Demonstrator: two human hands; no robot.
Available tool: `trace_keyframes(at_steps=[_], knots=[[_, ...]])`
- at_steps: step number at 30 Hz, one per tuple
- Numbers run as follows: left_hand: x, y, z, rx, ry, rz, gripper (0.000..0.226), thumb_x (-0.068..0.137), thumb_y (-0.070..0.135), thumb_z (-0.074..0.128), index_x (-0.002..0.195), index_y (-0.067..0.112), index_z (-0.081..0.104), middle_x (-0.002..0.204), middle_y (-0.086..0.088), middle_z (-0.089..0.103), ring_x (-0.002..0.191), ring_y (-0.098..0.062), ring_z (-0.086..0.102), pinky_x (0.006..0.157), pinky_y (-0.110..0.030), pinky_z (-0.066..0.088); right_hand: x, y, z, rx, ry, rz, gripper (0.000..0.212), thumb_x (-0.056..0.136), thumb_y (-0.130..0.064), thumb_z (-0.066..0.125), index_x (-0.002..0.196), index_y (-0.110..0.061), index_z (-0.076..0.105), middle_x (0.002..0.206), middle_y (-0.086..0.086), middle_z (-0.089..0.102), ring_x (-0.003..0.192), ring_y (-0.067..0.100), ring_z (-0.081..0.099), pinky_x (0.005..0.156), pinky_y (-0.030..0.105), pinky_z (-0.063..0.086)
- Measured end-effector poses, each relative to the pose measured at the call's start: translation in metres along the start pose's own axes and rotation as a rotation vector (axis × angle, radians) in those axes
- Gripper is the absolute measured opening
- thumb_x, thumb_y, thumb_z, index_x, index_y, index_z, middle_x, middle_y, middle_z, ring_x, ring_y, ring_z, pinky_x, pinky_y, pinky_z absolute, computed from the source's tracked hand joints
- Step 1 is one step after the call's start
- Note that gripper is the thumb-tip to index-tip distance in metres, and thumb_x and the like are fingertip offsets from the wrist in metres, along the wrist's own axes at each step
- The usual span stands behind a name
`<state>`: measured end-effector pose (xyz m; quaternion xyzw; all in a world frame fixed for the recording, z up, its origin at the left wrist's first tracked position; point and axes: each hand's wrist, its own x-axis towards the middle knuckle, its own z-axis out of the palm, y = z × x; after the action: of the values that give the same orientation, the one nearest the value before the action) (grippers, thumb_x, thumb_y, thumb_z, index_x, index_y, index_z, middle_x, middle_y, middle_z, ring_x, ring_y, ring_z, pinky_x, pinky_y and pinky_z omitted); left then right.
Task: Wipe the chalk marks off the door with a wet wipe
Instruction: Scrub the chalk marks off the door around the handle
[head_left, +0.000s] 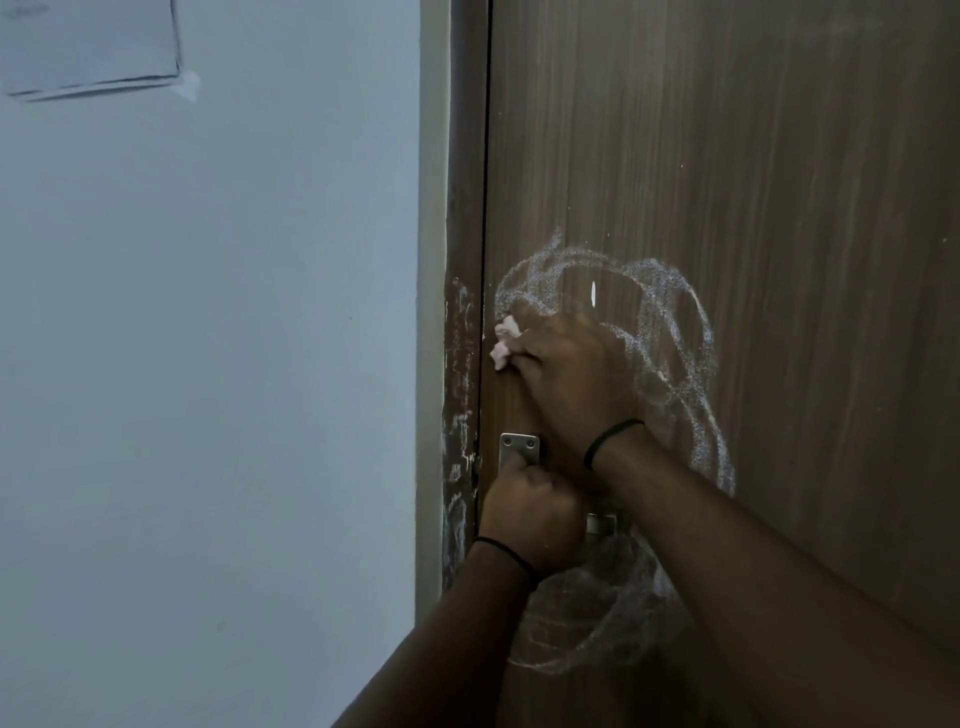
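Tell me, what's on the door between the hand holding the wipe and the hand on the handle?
In the head view, only the handle's metal plate and bare brown door lie between the right hand and left hand.

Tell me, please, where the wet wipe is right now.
In the head view, the wet wipe is bunched in the right hand, pressed against the door near its left edge, above the metal handle plate.

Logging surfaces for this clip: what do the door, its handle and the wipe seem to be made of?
The door looks like brown wood or wood-look laminate with a matte finish: straight vertical grain lines. The handle looks like brushed metal: a grey plate with two screws, gripped by the left hand. The wipe, bunched in the right hand, looks like soft pale cloth or paper.
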<state>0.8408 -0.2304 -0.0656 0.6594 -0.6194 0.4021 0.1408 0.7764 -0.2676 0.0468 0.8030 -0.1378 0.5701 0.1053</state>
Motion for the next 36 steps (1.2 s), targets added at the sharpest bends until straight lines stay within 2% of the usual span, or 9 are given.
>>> trace_keyframes(at_steps=[4,9,11,15,20,25,29,31,36], knots=[[-0.001,0.000,-0.002,-0.024,-0.007,-0.022,0.031,0.075,0.041,0.064,0.052,0.020,0.059,0.047,0.004,0.055,0.043,-0.018,0.049,0.075,-0.037,0.051,0.017,-0.003,0.002,0.013,0.063,0.102,0.018,0.096,-0.025,0.065,0.084,-0.021,0.078,0.084,0.001,0.070,0.081,0.022,0.059,0.072,0.035,0.046],[-0.002,-0.001,-0.003,-0.135,0.075,-0.046,0.026,0.081,0.041,0.057,0.070,0.021,0.071,0.057,0.006,0.065,0.058,-0.019,0.063,0.092,-0.045,0.050,0.008,-0.027,0.020,0.017,-0.053,-0.035,0.027,0.099,-0.029,0.063,0.078,-0.026,0.080,0.080,-0.003,0.072,0.076,0.015,0.060,0.074,0.026,0.040],[-0.001,-0.001,-0.001,-0.104,0.032,-0.030,0.030,0.081,0.043,0.057,0.064,0.021,0.068,0.053,0.006,0.062,0.052,-0.018,0.058,0.086,-0.039,0.051,0.004,-0.016,0.014,0.029,0.028,-0.027,0.018,0.092,-0.024,0.072,0.076,-0.027,0.080,0.078,-0.004,0.072,0.073,0.012,0.056,0.073,0.028,0.041],[-0.001,-0.002,-0.002,0.006,-0.009,-0.015,0.034,0.070,0.042,0.069,0.048,0.021,0.054,0.044,0.007,0.053,0.040,-0.015,0.046,0.073,-0.032,0.050,0.023,-0.004,0.003,-0.005,0.107,0.087,0.019,0.097,-0.024,0.065,0.083,-0.022,0.079,0.085,0.000,0.072,0.082,0.017,0.058,0.072,0.035,0.047],[-0.002,-0.001,-0.003,-0.014,-0.052,0.011,0.034,0.079,0.046,0.059,0.056,0.021,0.061,0.050,0.008,0.057,0.046,-0.015,0.050,0.080,-0.033,0.048,0.020,-0.012,0.008,0.026,0.047,-0.039,0.021,0.093,-0.016,0.070,0.076,-0.023,0.078,0.079,-0.002,0.073,0.076,0.004,0.048,0.073,0.018,0.031],[0.000,-0.002,-0.005,0.022,-0.042,0.004,0.032,0.069,0.039,0.070,0.048,0.021,0.054,0.044,0.007,0.053,0.040,-0.016,0.047,0.073,-0.032,0.051,0.038,-0.002,0.000,0.006,0.042,0.077,0.025,0.100,-0.030,0.059,0.084,-0.027,0.077,0.086,-0.004,0.071,0.087,0.015,0.057,0.080,0.033,0.042],[-0.001,-0.002,-0.001,-0.004,-0.102,0.019,0.034,0.086,0.044,0.049,0.064,0.022,0.063,0.059,0.006,0.062,0.055,-0.017,0.054,0.088,-0.037,0.044,0.044,-0.021,0.011,0.020,-0.053,0.018,0.029,0.102,-0.028,0.055,0.084,-0.028,0.078,0.092,-0.004,0.073,0.088,0.010,0.059,0.082,0.026,0.042],[0.000,-0.002,-0.002,0.015,-0.082,0.025,0.035,0.083,0.046,0.055,0.060,0.021,0.062,0.054,0.007,0.060,0.051,-0.017,0.053,0.085,-0.036,0.047,0.033,-0.015,0.006,-0.007,-0.105,-0.004,0.030,0.103,-0.033,0.055,0.085,-0.031,0.079,0.088,-0.006,0.072,0.086,0.013,0.060,0.075,0.026,0.041],[-0.002,-0.006,-0.008,0.071,-0.063,0.010,0.031,0.067,0.044,0.067,0.050,0.020,0.058,0.046,0.007,0.054,0.043,-0.016,0.050,0.076,-0.034,0.051,0.038,0.014,-0.019,-0.077,0.054,0.075,0.025,0.101,-0.034,0.056,0.088,-0.032,0.078,0.089,-0.010,0.073,0.085,0.013,0.060,0.079,0.035,0.047]])
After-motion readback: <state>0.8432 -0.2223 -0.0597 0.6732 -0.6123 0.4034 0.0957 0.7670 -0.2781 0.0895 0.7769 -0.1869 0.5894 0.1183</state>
